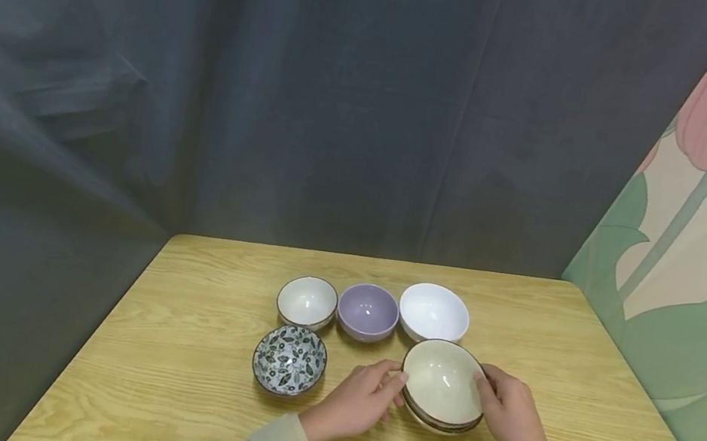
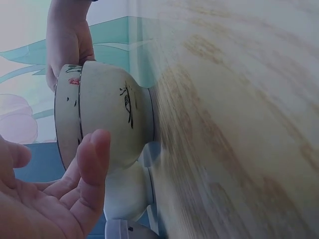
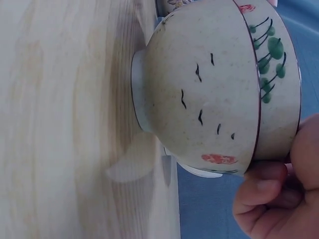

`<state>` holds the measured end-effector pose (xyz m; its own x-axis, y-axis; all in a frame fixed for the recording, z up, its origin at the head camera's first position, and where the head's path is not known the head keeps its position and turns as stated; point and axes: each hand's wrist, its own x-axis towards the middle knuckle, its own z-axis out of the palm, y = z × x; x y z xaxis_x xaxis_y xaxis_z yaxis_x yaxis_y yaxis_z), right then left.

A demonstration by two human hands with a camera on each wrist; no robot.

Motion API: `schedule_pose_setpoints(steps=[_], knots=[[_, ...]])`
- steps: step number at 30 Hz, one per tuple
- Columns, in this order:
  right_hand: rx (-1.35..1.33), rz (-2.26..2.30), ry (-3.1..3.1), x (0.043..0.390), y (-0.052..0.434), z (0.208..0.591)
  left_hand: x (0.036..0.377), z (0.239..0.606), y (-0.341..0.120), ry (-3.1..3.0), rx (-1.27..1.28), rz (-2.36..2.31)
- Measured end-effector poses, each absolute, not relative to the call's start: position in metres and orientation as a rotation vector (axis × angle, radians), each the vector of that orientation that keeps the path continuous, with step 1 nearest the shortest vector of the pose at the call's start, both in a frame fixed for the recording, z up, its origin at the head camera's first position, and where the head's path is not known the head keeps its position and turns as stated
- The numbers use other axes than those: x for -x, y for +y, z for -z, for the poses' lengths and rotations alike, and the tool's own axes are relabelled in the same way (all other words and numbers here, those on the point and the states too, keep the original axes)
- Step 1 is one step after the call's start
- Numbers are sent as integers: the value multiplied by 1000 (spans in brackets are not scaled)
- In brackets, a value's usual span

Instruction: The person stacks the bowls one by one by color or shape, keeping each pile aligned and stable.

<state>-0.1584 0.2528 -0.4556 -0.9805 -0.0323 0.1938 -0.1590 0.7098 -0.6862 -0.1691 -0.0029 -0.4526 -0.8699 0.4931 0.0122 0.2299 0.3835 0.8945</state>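
Two cream bowls with dark rims sit nested as a stack on the wooden table, near its front middle. My left hand touches the stack's left side with straight fingers; its palm faces the bowls. My right hand pinches the upper bowl's rim on the right, with its fingers curled under the rim. In the right wrist view the stack shows black bird marks, green leaves and red spots. The left wrist view shows the stack standing on its foot, with the right hand behind it.
Behind the stack stand a small cream bowl, a purple bowl and a white bowl in a row. A blue leaf-patterned bowl lies left of my left hand. A dark curtain hangs behind, and a tulip-painted wall borders the right.
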Motion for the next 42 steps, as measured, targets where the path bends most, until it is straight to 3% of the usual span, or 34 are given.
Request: schedule_pose_setpoints(steps=[9,22,42], knots=[[-154,-1106,-2745,159,251,459,176,455,5,2443,-603,-1507],[-140,-1014,-2757,162,244,452,184,460,16,2796,-617,-1193],[-115,-982,-2781,158,245,452,181,461,24,2807,-649,-1226]])
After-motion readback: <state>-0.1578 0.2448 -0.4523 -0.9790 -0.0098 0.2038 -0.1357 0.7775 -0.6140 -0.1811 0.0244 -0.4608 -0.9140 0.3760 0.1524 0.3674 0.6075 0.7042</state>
